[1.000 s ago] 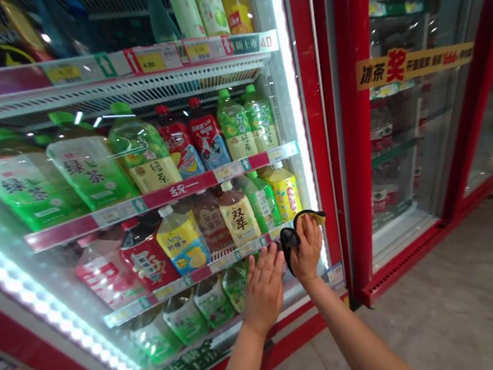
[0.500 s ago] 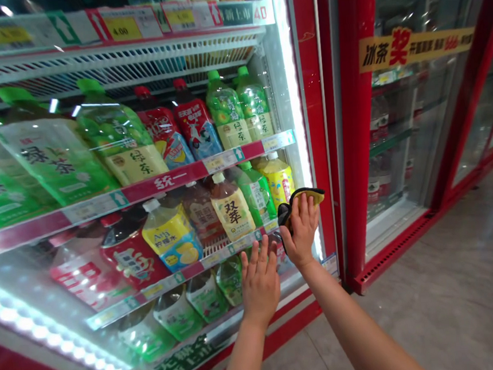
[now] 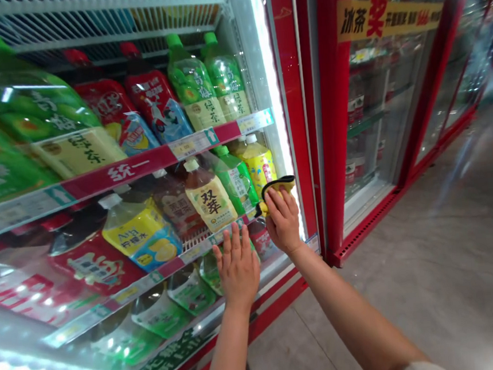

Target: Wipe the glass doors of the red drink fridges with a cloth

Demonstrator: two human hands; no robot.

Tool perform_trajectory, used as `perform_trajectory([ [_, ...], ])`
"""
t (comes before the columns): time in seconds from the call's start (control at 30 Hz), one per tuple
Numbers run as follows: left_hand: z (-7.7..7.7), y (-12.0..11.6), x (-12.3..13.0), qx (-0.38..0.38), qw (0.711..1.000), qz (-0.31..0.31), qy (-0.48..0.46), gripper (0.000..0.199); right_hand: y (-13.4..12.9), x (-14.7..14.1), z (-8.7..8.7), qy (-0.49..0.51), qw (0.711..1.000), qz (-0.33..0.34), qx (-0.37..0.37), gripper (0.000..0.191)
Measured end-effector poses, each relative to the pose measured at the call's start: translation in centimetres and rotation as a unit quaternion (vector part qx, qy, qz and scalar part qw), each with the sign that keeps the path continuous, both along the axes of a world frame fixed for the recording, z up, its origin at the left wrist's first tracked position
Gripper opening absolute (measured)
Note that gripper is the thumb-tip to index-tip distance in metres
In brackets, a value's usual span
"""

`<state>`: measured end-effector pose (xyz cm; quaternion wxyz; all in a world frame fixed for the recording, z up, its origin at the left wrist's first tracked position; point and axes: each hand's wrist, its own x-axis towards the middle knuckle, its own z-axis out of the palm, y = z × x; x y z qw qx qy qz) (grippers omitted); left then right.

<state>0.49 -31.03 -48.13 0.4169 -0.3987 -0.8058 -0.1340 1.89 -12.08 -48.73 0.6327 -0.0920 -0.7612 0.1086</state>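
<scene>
My right hand (image 3: 283,219) holds a yellow and black cloth (image 3: 288,185) near the lit right edge of a drinks cooler. Its fingers are bent over the cloth, and part of the cloth is hidden beneath them. Lower and to the left, my left hand (image 3: 238,266) is open, fingers stretched upward, holding nothing. It appears flat against the cooler's clear front, though the contact is hard to make out. Behind the hands show a cream-labelled bottle (image 3: 210,197), a green bottle (image 3: 236,180) and a yellow bottle (image 3: 258,160).
Several more bottles stand on the cooler shelves, including a yellow-and-blue one (image 3: 141,234). A shelf price strip (image 3: 120,172) runs across. To the right are a red door frame (image 3: 344,113), another glass-fronted cooler (image 3: 372,116) and the grey floor (image 3: 430,261).
The view has shifted, so the shelves look larger and higher. My right hand's fingers have bunched more over the cloth. Both hands stay near the cooler's lower right.
</scene>
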Motion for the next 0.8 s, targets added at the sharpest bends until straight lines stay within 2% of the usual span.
perform_trajectory([
  [0.07, -0.3, 0.0, -0.2, 0.005, 1.0, -0.01, -0.004, 0.086, 0.8, 0.3, 0.4, -0.02, 1.0, 0.018, -0.005, 0.058],
  [0.1, -0.4, -0.1, -0.2, 0.003, 1.0, -0.014, -0.004, 0.086, 1.3, 0.4, -0.2, -0.014, 0.999, 0.011, -0.031, 0.058],
  [0.23, -0.7, -0.7, -0.5, -0.004, 1.0, -0.026, -0.003, 0.083, 1.4, 0.0, -6.0, 0.062, 0.976, -0.062, -0.197, 0.062],
  [0.3, -0.7, -0.7, -0.5, 0.002, 1.0, -0.027, 0.001, 0.083, 0.4, -0.6, -7.5, 0.071, 0.964, -0.077, -0.245, 0.064],
  [0.37, -0.7, -0.6, -0.4, 0.007, 1.0, -0.025, 0.005, 0.084, -0.3, -1.2, -6.3, 0.066, 0.958, -0.075, -0.269, 0.065],
  [0.5, -0.9, -0.1, -0.1, 0.009, 1.0, -0.022, 0.008, 0.086, 0.6, -1.1, -1.1, 0.033, 0.974, -0.025, -0.222, 0.066],
  [0.53, -1.0, 0.0, -0.1, 0.011, 1.0, -0.025, 0.009, 0.085, 1.0, -0.9, -0.8, 0.029, 0.978, -0.013, -0.208, 0.065],
  [0.57, -1.2, 0.1, -0.1, 0.011, 1.0, -0.028, 0.008, 0.085, 1.4, -0.7, -1.2, 0.029, 0.979, -0.006, -0.201, 0.064],
  [0.63, -1.7, 0.1, -0.1, 0.009, 0.999, -0.031, 0.007, 0.084, 1.6, -0.4, -3.9, 0.041, 0.976, -0.006, -0.213, 0.062],
  [0.73, -2.4, 0.0, 0.0, -0.001, 1.0, -0.027, 0.01, 0.084, 0.9, -0.8, -9.4, 0.088, 0.944, -0.043, -0.315, 0.063],
  [0.8, -2.6, 0.0, 0.0, -0.003, 1.0, -0.022, 0.007, 0.084, 0.1, -1.4, -10.7, 0.113, 0.923, -0.067, -0.361, 0.064],
])
